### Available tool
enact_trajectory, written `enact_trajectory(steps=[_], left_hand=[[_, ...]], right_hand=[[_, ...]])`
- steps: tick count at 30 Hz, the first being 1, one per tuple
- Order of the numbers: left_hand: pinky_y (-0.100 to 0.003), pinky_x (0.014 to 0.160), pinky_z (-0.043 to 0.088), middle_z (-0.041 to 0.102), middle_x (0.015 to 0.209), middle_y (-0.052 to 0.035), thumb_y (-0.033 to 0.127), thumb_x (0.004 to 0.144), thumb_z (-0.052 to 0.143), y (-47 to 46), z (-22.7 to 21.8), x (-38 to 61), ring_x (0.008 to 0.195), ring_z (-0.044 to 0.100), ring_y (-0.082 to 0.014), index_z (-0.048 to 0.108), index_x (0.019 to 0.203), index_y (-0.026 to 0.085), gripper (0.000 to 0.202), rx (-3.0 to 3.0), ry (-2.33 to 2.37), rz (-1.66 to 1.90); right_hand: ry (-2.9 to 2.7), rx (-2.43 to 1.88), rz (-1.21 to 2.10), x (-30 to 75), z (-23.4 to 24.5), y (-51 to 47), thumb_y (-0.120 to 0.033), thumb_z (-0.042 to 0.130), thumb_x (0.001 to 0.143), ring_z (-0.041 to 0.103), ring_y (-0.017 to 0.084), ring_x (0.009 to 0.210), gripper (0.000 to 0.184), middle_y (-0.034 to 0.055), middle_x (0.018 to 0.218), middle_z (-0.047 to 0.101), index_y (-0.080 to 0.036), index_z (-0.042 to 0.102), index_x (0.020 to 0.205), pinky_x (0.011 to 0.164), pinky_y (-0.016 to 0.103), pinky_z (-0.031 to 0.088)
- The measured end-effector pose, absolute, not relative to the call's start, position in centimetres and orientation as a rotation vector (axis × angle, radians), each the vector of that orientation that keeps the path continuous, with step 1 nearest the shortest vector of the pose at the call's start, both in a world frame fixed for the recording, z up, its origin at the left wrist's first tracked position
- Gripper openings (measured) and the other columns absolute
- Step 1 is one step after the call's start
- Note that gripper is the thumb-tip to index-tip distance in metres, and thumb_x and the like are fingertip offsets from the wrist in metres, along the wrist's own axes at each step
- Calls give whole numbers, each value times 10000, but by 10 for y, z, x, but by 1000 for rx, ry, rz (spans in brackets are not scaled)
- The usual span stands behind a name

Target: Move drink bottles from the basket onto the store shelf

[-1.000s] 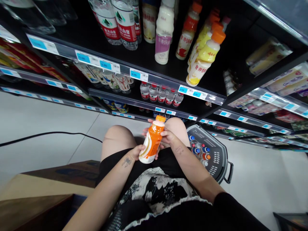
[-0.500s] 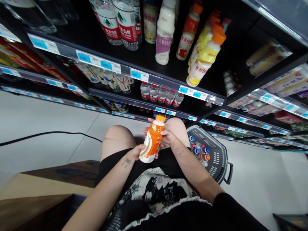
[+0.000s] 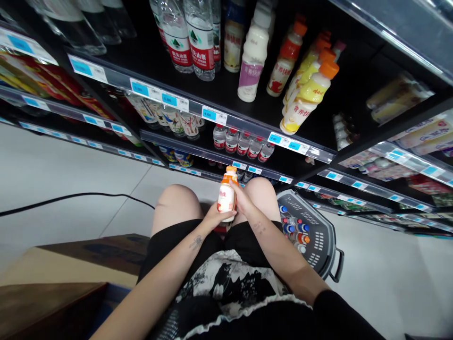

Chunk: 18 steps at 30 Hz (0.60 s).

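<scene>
Dark shop shelves (image 3: 221, 89) run across in front of me, over a pale tiled floor (image 3: 120, 177). Blue-and-white price tags (image 3: 214, 114) line the shelf edges. On the upper shelf stand big water bottles (image 3: 201, 47), then a purple-labelled bottle (image 3: 251, 73), an orange-capped red one (image 3: 286, 61) and a row of yellow ones (image 3: 304, 101). Below them sit small water bottles (image 3: 243, 142) with red labels.

The person sits low, facing all this, with a white bottle (image 3: 226, 196) between the knees, its orange cap toward the shelves and its red lettering uppermost. Both hands have it. The left hand (image 3: 215, 217) is closed around the lower part, thumb laid across the label; the right hand (image 3: 242, 197) grips the upper side, thumb up near the neck. I can't see the fingers behind it.

Just beside the right knee, on the floor, is a grey basket (image 3: 320, 219) with capped bottles (image 3: 295, 229) in it. A cardboard box (image 3: 71, 264) is at the person's left, near a black cord (image 3: 88, 194).
</scene>
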<state>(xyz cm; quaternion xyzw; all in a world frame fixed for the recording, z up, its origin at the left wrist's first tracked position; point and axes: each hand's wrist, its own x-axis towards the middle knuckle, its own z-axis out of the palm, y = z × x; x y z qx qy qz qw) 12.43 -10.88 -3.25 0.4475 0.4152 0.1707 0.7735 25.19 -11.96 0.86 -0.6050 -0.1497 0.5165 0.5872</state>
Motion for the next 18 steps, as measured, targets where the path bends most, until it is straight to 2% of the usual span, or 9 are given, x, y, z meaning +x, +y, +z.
enact_trajectory(steps=[5, 10, 13, 18], left_hand=[[-540, 1077, 529, 756, 1193, -126, 380, 452, 1017, -113, -26, 122, 1163, 694, -340, 603, 1223, 174, 900, 974, 763, 417], [-559, 1142, 482, 714, 1283, -136, 305, 446, 1005, -114, -29, 123, 1245, 657, -355, 535, 1316, 183, 997, 961, 769, 433], [-552, 1166, 460, 684, 1336, -142, 306, 479, 985, -113, -34, 123, 1268, 643, -341, 486, 1381, 187, 1038, 996, 783, 462], [-516, 1163, 467, 664, 1373, -136, 330, 563, 957, -112, -37, 122, 1277, 638, -311, 471, 1416, 203, 990, 1020, 762, 439]], right_hand=[[-187, -1302, 1257, 253, 14, -123, -426, 737, 836, 700, 172, 811, 387, 21, 896, 732, -182, 631, 1118, 733, 278, 597], [-189, -1250, 1255, 253, 12, -125, -364, 879, 710, 705, 151, 832, 506, -6, 936, 730, -193, 627, 1115, 767, 251, 592], [-182, -1288, 1240, 252, 11, -124, -343, 907, 665, 705, 142, 820, 570, -17, 933, 722, -193, 588, 1113, 740, 236, 586], [-219, -1319, 1256, 252, 11, -125, -348, 897, 675, 707, 151, 809, 578, -8, 929, 718, -195, 562, 1120, 739, 272, 607]])
